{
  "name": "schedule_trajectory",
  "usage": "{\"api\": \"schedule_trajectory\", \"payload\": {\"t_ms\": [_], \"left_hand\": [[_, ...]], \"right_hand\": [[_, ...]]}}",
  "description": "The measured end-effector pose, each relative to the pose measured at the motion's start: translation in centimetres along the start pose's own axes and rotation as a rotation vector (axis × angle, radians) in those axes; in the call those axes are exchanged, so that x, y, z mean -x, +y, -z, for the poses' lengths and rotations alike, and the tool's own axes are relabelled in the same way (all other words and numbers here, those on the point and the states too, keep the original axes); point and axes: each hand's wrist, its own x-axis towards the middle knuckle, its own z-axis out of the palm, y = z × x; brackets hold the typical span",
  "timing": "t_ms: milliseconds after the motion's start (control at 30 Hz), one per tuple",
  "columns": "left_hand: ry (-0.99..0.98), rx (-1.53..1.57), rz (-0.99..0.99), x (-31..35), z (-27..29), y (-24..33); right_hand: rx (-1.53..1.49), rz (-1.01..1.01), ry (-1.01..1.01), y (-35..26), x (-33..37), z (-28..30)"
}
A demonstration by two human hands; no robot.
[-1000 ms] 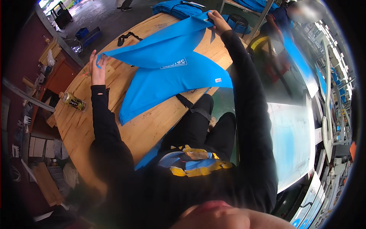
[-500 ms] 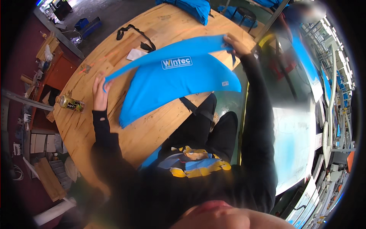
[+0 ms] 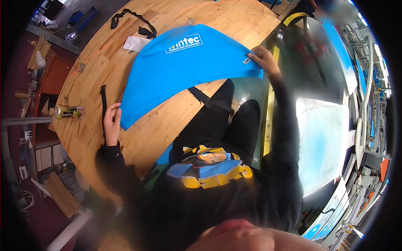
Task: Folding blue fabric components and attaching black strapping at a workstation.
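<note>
The left hand (image 3: 112,123), at centre left of the frame, has its grip closed on the lower left corner of the blue fabric cover (image 3: 184,67), fingers curled over the edge. The right hand (image 3: 264,58), at upper centre right, has its grip clamped on the opposite corner of the same cover, next to a small white tag sewn at the hem. Between the two grips the cover lies spread across the wooden surface (image 3: 163,125) as a broad fan shape, occupying the upper centre of the frame; a white printed panel sits near its top edge.

Just beyond the upper left edge of the cover lies a white sheet of paper (image 3: 136,43), partly tucked under the fabric. A black strap (image 3: 132,21) lies coiled further toward the top of the frame. A second narrow black strap (image 3: 103,104) runs along the surface just left of the left hand. A small bottle (image 3: 67,111) lies on its side near the left rim of the surface, well apart from the cover.
</note>
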Motion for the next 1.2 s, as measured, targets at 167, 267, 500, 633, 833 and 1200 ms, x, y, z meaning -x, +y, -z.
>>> {"api": "schedule_trajectory", "payload": {"t_ms": [167,267,500,633,833,1200], "left_hand": [[0.053,-0.168,-0.004,1.1,-0.8,0.4],[0.106,-0.490,-0.107,1.4,-1.1,2.7],[-0.217,-0.489,-0.304,-3.1,-4.3,10.6],[-0.391,-0.706,-0.654,-9.0,-12.3,9.5],[-0.062,-0.740,-0.782,-21.8,-13.5,3.3],[0.223,-1.064,-0.035,-39.7,-14.9,-4.3]], "right_hand": [[-0.050,0.087,0.295,2.3,2.9,-1.5],[0.107,0.112,0.514,1.4,4.6,-1.9],[0.399,0.488,0.553,-7.3,4.8,-7.4],[0.519,0.475,0.286,-11.0,4.5,-14.9],[0.304,0.468,0.362,-6.2,13.7,-18.5],[-1.743,-0.818,0.358,-1.7,15.9,-24.0]]}}
